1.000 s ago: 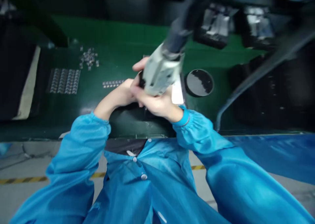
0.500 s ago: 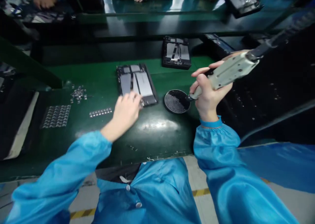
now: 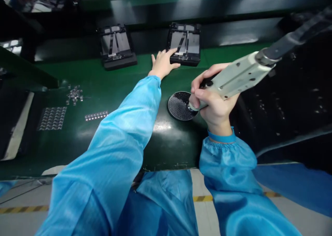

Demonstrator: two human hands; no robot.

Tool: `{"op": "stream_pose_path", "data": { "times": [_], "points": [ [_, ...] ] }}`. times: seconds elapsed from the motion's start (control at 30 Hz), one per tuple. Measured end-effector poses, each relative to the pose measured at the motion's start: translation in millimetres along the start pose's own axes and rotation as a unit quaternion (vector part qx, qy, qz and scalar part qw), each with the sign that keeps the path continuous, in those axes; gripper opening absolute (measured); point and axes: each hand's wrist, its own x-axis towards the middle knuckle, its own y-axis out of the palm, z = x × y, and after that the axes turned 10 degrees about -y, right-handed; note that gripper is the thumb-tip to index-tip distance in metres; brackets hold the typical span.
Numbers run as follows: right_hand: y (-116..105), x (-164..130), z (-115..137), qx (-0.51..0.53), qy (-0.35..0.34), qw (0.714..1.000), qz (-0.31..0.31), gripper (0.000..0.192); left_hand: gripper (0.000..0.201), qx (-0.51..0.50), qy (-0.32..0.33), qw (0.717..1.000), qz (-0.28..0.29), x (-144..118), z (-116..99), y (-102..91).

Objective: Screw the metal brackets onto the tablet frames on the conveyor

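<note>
My left hand (image 3: 164, 64) reaches forward with its fingers spread. Thumb and forefinger lie at the left near corner of an opened tablet (image 3: 192, 44), whose batteries and dark ribbon cables are exposed. My right hand (image 3: 216, 103) is wrapped round a pale electric screwdriver (image 3: 240, 75), held slanted with its cord end up to the right. The driver's tip points down at a round black screw plate (image 3: 181, 106) dotted with many small holes; whether it touches is hard to tell. A second opened tablet (image 3: 118, 46) rests farther left at the back of the green bench.
Left of my sleeve lie a short strip of small parts (image 3: 95, 116), a grid of small parts (image 3: 52, 118) and a loose pile (image 3: 74, 95). A green post (image 3: 28, 68) rises at far left. Dark matting (image 3: 280, 104) with scattered bits covers the right side.
My left hand has moved forward and right, from the near tablet to the back one. A tablet now sits at back left; the near spot shows bare bench. My right hand keeps the screwdriver over the plate.
</note>
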Motion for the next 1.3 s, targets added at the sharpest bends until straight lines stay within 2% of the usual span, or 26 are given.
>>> {"op": "stream_pose_path", "data": {
  "times": [0.07,0.13,0.2,0.3,0.4,0.5,0.57,0.63,0.73,0.8,0.87,0.93,1.03,1.1,1.17,1.23,1.3],
  "points": [
    [2,-1,-3,0.006,-0.001,1.000,-0.009,0.049,0.071,0.016,-0.036,0.999,-0.029,3,-11,3.3],
    [2,-1,-4,0.010,0.006,1.000,-0.014,0.049,0.067,0.020,-0.043,0.998,-0.039,0,-17,-6.1],
    [1,-1,-2,0.009,0.019,1.000,-0.018,0.048,0.068,0.019,-0.035,0.999,-0.033,-10,-15,-26.8],
    [2,1,2,0.012,0.017,0.999,-0.035,0.045,0.070,0.014,0.003,1.000,-0.012,-48,8,-73.0],
    [7,3,3,0.000,0.004,0.999,-0.048,0.042,0.062,0.012,0.057,0.998,-0.014,-121,42,-120.6],
    [13,5,3,-0.028,-0.025,0.996,-0.077,0.041,0.066,0.030,0.056,0.998,0.002,-220,65,-145.7],
    [17,5,3,-0.039,-0.039,0.995,-0.087,0.034,0.059,0.038,0.002,0.999,-0.022,-286,66,-144.1],
    [19,4,3,-0.067,-0.036,0.994,-0.078,0.025,0.051,0.044,-0.077,0.995,-0.036,-342,58,-133.2],
    [21,3,0,-0.093,-0.053,0.992,-0.070,0.025,0.050,0.083,-0.144,0.986,-0.026,-393,42,-123.6],
    [22,2,-4,-0.081,-0.073,0.991,-0.075,0.029,0.063,0.109,-0.160,0.981,0.010,-401,38,-134.0],
    [22,2,-6,-0.087,-0.076,0.991,-0.074,0.033,0.071,0.114,-0.169,0.979,0.024,-392,47,-157.0],
    [22,2,-7,-0.107,-0.056,0.991,-0.060,0.033,0.067,0.121,-0.167,0.978,-0.013,-374,70,-184.2],
    [21,1,-5,-0.104,-0.044,0.992,-0.052,0.031,0.064,0.143,-0.139,0.979,-0.047,-343,121,-214.1],
    [21,1,-5,-0.090,-0.041,0.994,-0.051,0.032,0.056,0.129,-0.113,0.985,-0.023,-327,152,-222.5],
    [20,1,-5,-0.077,-0.042,0.995,-0.054,0.033,0.051,0.103,-0.090,0.991,-0.002,-316,172,-224.3],
    [20,1,-7,-0.071,-0.041,0.995,-0.057,0.033,0.065,0.089,-0.083,0.993,0.004,-309,180,-223.8],
    [19,1,-10,-0.072,-0.045,0.994,-0.063,0.033,0.075,0.088,-0.096,0.991,0.008,-307,176,-224.0]
  ]
}}
